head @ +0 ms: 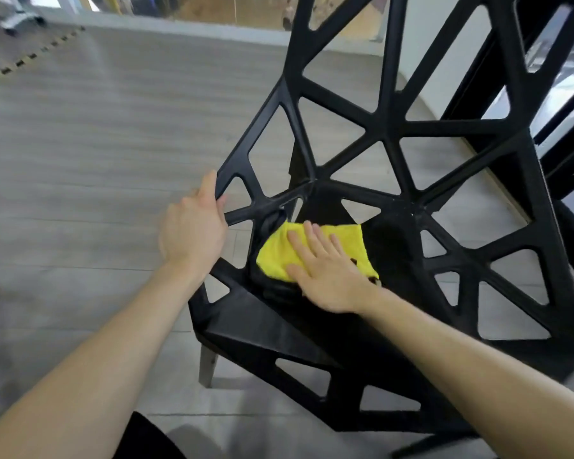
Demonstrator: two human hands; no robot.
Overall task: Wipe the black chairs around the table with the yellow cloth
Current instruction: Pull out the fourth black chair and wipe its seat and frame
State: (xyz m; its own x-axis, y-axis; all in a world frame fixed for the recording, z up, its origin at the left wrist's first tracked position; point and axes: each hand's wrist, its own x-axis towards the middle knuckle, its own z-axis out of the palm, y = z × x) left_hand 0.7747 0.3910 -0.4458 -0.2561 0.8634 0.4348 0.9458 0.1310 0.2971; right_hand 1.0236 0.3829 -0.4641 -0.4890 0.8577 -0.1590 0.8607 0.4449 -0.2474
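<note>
Risk, cloth: my right hand (325,273) only presses flat on the yellow cloth (279,256), so I judge a fast sweep could let the cloth slide out from under the palm and drop through one of the open triangular gaps in the chair (391,140) onto the floor (90,154).
Risk, chair: I read the chair as leaning rather than standing square, though the wide-angle view makes this hard to judge. If my left hand (193,233) loosens on the frame while the right one pushes, the chair could swing or tip.
Risk, fingers: the bars meet at sharp angles near the seat's back, and a careless stroke could jam my fingertips (309,228) into a gap.
Risk, coverage: the lattice has many narrow bars, and a flat palm wipe would likely miss their sides and undersides.
Left hand: fingers and thumb curled round a bar at the left edge of the chair, gripping it.
Right hand: open, fingers straight and spread, palm down on the cloth, not pinching it.
Cloth position: it lies crumpled on the seat, toward the seat's back left corner where the back meets it. It sits directly under my right hand and sticks out past the fingers to the left and right.
Cloth versus left hand: near it but apart, with a chair bar between them.
Task progress: I judge the wiping to be under way on the seat of this chair, with the back's bars yet to cover.
</note>
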